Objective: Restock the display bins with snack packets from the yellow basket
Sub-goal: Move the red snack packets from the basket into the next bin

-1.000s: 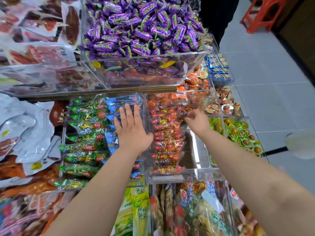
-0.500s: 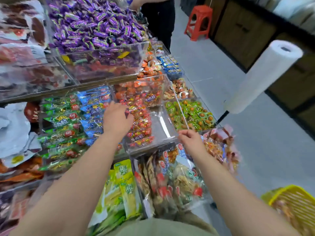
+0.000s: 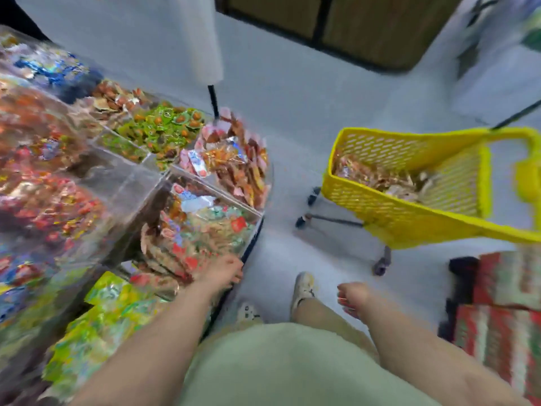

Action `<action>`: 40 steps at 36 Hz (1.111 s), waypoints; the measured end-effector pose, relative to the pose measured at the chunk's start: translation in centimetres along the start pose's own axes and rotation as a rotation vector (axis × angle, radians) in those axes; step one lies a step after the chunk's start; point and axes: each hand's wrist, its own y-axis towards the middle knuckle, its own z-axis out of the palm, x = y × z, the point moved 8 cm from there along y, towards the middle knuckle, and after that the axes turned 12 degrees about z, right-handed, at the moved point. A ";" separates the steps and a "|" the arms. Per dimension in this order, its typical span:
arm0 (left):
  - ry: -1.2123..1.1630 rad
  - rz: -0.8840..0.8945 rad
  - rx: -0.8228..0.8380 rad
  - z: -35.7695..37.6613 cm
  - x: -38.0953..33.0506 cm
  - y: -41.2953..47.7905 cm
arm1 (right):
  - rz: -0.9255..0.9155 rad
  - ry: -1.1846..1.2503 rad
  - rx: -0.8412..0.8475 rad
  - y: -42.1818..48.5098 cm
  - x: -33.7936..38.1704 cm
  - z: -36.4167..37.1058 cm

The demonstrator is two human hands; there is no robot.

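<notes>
At five o'clock, the right hand point(image 3: 351, 297) hangs loosely curled and empty, having left the bins a moment ago. At seven o'clock, the left hand point(image 3: 224, 272) lies on the front edge of a clear display bin point(image 3: 205, 190) (blur hides whether it grips). The view has swung to the yellow basket point(image 3: 366, 206) at three o'clock, which holds snack packets point(image 3: 377, 177), so the person is probably fetching more. No writing is legible.

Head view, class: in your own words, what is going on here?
A person stands between the bins and the yellow basket. Their left hand touches the near bin at its front edge; the right hand hangs over the floor, loosely curled, apparently empty. The basket, on wheels to their right, holds packets. The picture is blurred.
</notes>
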 end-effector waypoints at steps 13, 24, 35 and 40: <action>0.086 -0.271 0.042 9.5 -0.6 4.2 | 0.212 0.229 -0.063 4.7 -10.0 -13.8; 0.134 -0.006 0.024 17.9 -13.8 10.9 | 0.040 0.336 -0.100 8.0 1.0 -25.5; -0.028 -0.058 0.011 18.1 -21.3 19.7 | -0.111 0.422 -0.024 8.9 16.1 -26.6; 0.081 -0.142 0.072 16.9 -23.5 25.1 | -0.057 0.462 0.003 10.1 21.8 -26.5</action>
